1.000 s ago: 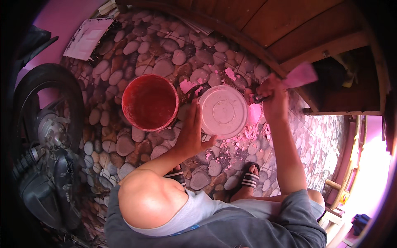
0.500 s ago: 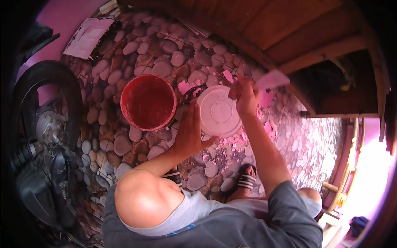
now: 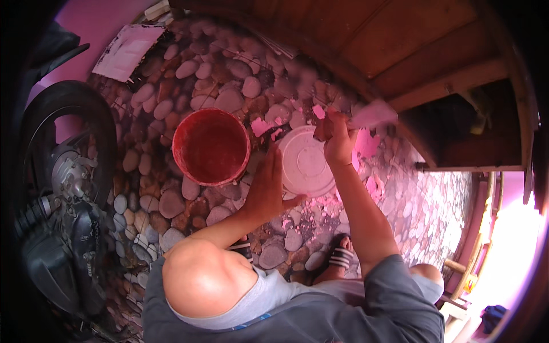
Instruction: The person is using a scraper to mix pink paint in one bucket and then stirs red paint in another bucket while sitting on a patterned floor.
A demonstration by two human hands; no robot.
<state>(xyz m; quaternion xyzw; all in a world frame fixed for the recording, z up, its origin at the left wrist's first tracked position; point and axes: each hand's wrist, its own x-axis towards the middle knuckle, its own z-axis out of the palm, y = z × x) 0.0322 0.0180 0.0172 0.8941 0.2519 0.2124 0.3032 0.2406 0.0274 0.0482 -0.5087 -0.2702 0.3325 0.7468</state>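
My left hand (image 3: 264, 191) rests against the left rim of a round, pale lid (image 3: 307, 163) with raised rings. Its fingers lie straight along the edge and the thumb sticks out at the near side. My right hand (image 3: 340, 140) is closed around the dark handle of a scraper (image 3: 374, 114), over the lid's far right side. The scraper's wide, pinkish blade points right, away from the lid, and looks blurred. Left of the lid stands a red bucket (image 3: 211, 147), its inner wall smeared with residue. Pink flakes (image 3: 366, 144) lie around the lid.
A motorbike wheel (image 3: 68, 137) and engine parts stand at the left. Wooden furniture (image 3: 423, 51) overhangs the far right. A paint-smeared white board (image 3: 128, 51) lies at the far left. My sandalled foot (image 3: 341, 251) is on the pebble-patterned floor (image 3: 171, 203).
The whole view has shifted slightly, so most things sit a little lower and to the right. My right hand and scraper have moved slightly left relative to the lid. My left hand stays at the rim.
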